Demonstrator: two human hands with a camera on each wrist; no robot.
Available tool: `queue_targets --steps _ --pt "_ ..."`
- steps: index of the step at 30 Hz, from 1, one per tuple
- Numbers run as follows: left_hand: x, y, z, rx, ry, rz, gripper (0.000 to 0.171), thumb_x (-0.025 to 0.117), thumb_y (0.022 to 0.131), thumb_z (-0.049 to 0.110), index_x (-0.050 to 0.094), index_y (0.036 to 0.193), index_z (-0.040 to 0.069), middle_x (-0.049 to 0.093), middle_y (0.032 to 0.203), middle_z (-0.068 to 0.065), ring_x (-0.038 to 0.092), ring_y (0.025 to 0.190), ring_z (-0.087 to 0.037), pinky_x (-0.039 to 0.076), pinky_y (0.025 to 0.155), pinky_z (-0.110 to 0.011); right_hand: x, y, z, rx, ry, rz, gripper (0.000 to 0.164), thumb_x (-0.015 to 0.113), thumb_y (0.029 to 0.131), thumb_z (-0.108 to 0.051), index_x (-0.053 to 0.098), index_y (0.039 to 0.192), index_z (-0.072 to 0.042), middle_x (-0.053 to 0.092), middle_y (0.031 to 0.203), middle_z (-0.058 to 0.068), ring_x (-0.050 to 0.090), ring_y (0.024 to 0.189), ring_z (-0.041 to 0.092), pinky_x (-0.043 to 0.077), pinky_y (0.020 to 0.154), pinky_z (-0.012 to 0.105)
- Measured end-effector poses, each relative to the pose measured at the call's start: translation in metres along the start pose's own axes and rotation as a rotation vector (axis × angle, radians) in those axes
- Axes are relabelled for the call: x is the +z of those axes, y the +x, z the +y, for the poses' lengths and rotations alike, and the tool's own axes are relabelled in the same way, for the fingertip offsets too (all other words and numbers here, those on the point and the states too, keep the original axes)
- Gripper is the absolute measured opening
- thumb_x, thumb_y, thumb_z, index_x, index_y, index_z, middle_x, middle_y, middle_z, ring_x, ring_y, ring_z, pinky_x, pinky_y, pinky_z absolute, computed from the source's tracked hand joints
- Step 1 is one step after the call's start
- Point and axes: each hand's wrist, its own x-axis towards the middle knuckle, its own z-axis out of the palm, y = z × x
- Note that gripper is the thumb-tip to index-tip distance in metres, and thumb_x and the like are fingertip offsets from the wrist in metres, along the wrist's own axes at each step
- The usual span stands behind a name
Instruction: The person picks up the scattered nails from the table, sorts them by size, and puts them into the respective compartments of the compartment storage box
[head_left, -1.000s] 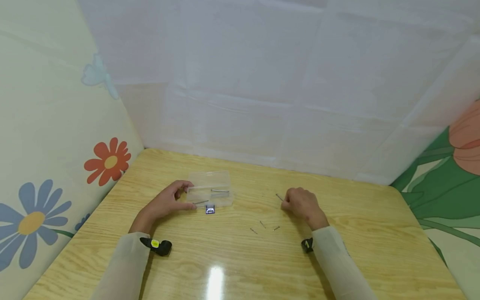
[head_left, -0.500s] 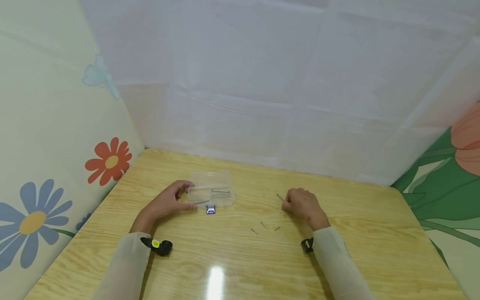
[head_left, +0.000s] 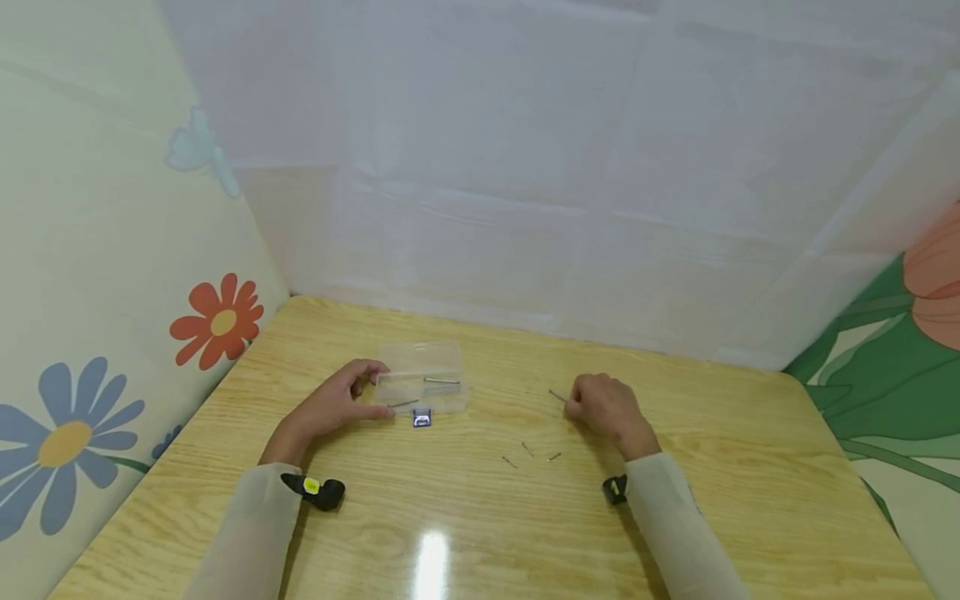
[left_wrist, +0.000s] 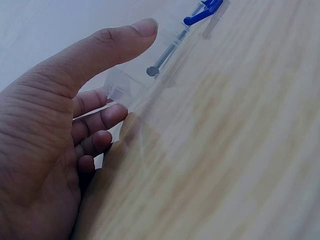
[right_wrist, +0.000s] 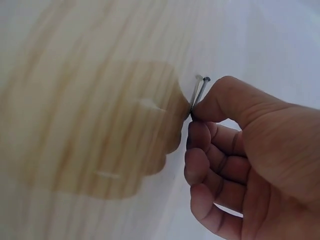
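Head view: a clear box (head_left: 400, 388) was seen at the left of the table (head_left: 480, 517), its lid (head_left: 420, 358) laid open on the far side; its left end was held by the left hand (head_left: 337, 402), thumb at the near corner, fingers at the far one. Two long screws were seen lying inside, and a blue latch (head_left: 422, 418) on the near side. Well to the right, another screw (head_left: 557, 396) was pinched by the right hand (head_left: 606, 414); three small screws (head_left: 553, 457) were left loose between the hands, nearer. The step in hand was judged to be the picking up of that screw, with a firm pinch and a leftward carry to the box probably called for next. A yellow label (head_left: 311, 487) was worn on the left wrist; its marks could not be read, and no brand was made out. Left wrist view: the box's end was shown between thumb and fingers. Right wrist view: the screw was clamped between thumb and forefinger, its head left free beside its reflection; contact with the table could not be told.
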Motion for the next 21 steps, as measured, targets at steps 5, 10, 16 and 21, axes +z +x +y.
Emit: queue_targets --steps 5,10,16,21 --pt "0.0 -0.0008 0.0034 -0.009 -0.003 0.001 0.066 0.091 0.081 0.029 0.056 0.131 0.004 0.048 0.11 -0.009 0.041 0.093 -0.026 0.036 0.079 -0.038 0.0002 0.0 -0.0008 -0.003 -0.007 0.002 0.004 0.069 0.083 -0.009 0.072 0.081 -0.01 0.064 0.077 -0.002 0.055 0.065 0.015 0.049 0.063 0.036" --pt "-0.0001 -0.0014 0.0051 -0.006 -0.002 0.0 0.066 0.091 0.081 0.028 0.056 0.131 0.004 0.048 0.109 -0.009 0.041 0.093 -0.026 0.036 0.079 -0.039 0.0009 0.0018 -0.0034 -0.015 -0.006 0.015 0.004 0.07 0.087 -0.011 0.07 0.082 -0.01 0.065 0.08 -0.001 0.057 0.07 0.015 0.051 0.065 0.037" --pt "-0.0004 -0.0009 0.0045 -0.002 -0.006 -0.003 0.065 0.091 0.081 0.028 0.056 0.13 0.004 0.048 0.109 -0.01 0.041 0.092 -0.026 0.036 0.078 -0.038 0.0018 0.0057 -0.005 -0.008 -0.014 0.021 0.004 0.071 0.087 -0.011 0.072 0.083 -0.011 0.068 0.081 0.0 0.059 0.069 0.015 0.053 0.064 0.037" --pt "-0.0005 0.0 0.0036 -0.004 0.003 0.001 0.064 0.091 0.081 0.028 0.056 0.129 0.005 0.048 0.108 -0.009 0.042 0.092 -0.026 0.036 0.078 -0.038 0.0015 0.0077 -0.0045 -0.013 -0.022 0.013 0.004 0.071 0.085 -0.01 0.073 0.082 -0.01 0.068 0.08 0.0 0.059 0.066 0.015 0.052 0.062 0.036"
